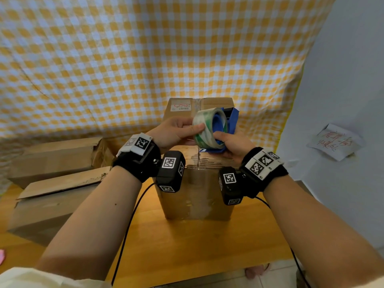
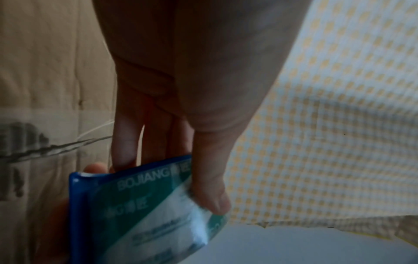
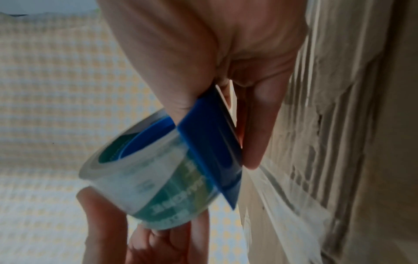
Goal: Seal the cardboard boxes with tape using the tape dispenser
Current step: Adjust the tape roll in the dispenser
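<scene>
Both hands hold a blue tape dispenser (image 1: 229,121) with a clear, green-printed tape roll (image 1: 208,126) above a tall cardboard box (image 1: 197,194). My left hand (image 1: 176,132) pinches the roll's left side, thumb on its outer face. My right hand (image 1: 232,144) grips the dispenser's blue frame from below. The left wrist view shows the thumb (image 2: 212,187) pressed on the tape roll (image 2: 158,223) and the blue dispenser frame (image 2: 78,205). In the right wrist view the blue dispenser frame (image 3: 210,148) sits between thumb and fingers, the tape roll (image 3: 153,178) beyond it. Tape strips cross the box top (image 1: 199,161).
The box stands on a wooden table (image 1: 187,246). Two flatter cardboard boxes (image 1: 54,159) lie at the left, one open-flapped box (image 1: 52,204) nearer me. A yellow checked cloth (image 1: 145,59) hangs behind. A paper note (image 1: 334,142) is stuck on the right wall. Black cables (image 1: 128,225) trail from the wrists.
</scene>
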